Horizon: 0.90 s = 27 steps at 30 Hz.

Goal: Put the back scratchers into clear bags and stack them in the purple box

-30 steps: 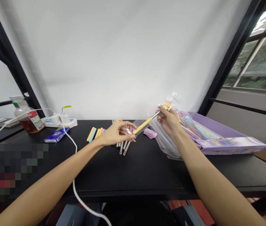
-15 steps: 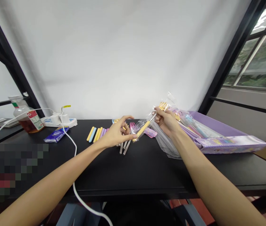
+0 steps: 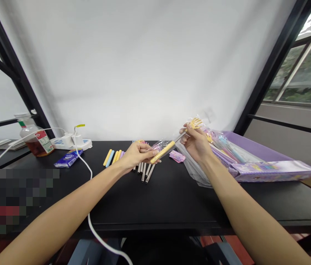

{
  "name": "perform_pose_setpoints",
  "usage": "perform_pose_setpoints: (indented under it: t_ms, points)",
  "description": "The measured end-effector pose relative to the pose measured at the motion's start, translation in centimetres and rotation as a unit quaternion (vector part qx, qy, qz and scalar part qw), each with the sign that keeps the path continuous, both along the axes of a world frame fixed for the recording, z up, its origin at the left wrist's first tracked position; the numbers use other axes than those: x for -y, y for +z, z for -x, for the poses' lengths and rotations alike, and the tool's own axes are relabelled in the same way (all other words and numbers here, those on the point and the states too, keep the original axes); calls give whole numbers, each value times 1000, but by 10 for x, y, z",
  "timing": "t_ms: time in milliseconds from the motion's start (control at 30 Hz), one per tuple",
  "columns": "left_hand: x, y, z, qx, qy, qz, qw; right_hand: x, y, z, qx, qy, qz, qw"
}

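Note:
Both hands hold a yellow back scratcher (image 3: 166, 151) with a metal rod, wrapped in a clear plastic sleeve, tilted up to the right above the table. My left hand (image 3: 137, 154) is closed on the lower end of its handle. My right hand (image 3: 196, 141) pinches it just below the yellow claw-shaped head. Beneath and behind my left hand lie several metal rods (image 3: 143, 173) with coloured claw heads, partly hidden. Left of them, yellow, blue and purple handles (image 3: 112, 157) lie side by side.
At right, an open purple box (image 3: 274, 171) holds bagged back scratchers. Clear plastic bags (image 3: 196, 173) hang over its left side. Small pink cards (image 3: 177, 156) lie mid-table. Leftward are a blue packet (image 3: 67, 158), a power strip (image 3: 59, 142), a bottle (image 3: 38, 140) and a white cable (image 3: 89, 217).
My left hand's fingers have closed around the handle's lower end; before, they were spread, with the thumb at it. The back scratcher has shifted slightly, and the view has moved a little.

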<state>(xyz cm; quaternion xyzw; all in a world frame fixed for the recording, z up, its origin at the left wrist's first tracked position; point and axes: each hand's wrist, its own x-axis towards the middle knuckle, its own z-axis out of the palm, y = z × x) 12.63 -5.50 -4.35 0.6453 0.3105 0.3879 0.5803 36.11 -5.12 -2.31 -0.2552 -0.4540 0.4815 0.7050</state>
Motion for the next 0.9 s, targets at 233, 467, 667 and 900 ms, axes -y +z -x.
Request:
perform_pose_setpoints:
  t_ms: [233, 467, 667, 900]
  points:
    - [5, 5, 1, -14, -27, -30, 999, -5, -2, -2, 3, -20, 3, 1000]
    - [8, 0, -1, -52, -82, -109, 989, -3, -5, 1, 116, 4, 56, 992]
    - [1, -12, -6, -90, 59, -215, 971, -2, -17, 10, 272, 47, 109, 955]
    - [-20, -21, 1, -27, 74, -136, 988, 5, -24, 31, 363, 155, 87, 915]
